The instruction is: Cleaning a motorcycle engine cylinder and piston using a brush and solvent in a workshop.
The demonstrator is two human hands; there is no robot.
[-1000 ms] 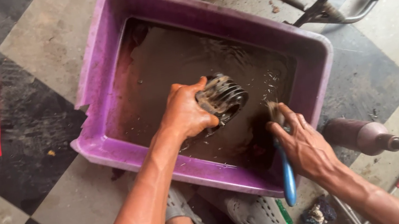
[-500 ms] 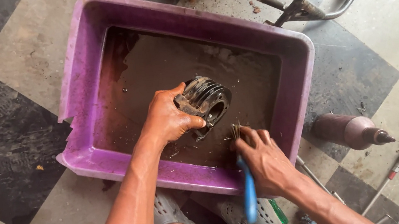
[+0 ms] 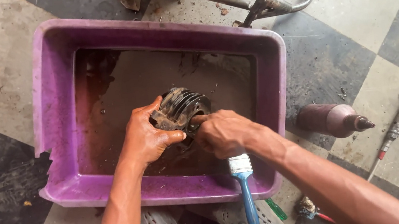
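Finned metal cylinder (image 3: 182,108), grimy and wet, is gripped by left hand (image 3: 145,137) over purple tub (image 3: 53,95); bore faces right. Blue-handled brush (image 3: 243,183) is clasped in right hand (image 3: 223,133), handle trailing toward the person.

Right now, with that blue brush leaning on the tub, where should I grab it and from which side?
Take the blue brush by its blue handle, coming from the near side, below the purple tub. The handle sticks out over the near rim toward the sandals, bare and free, while the bristle end sits tucked under the right hand by the finned metal part.
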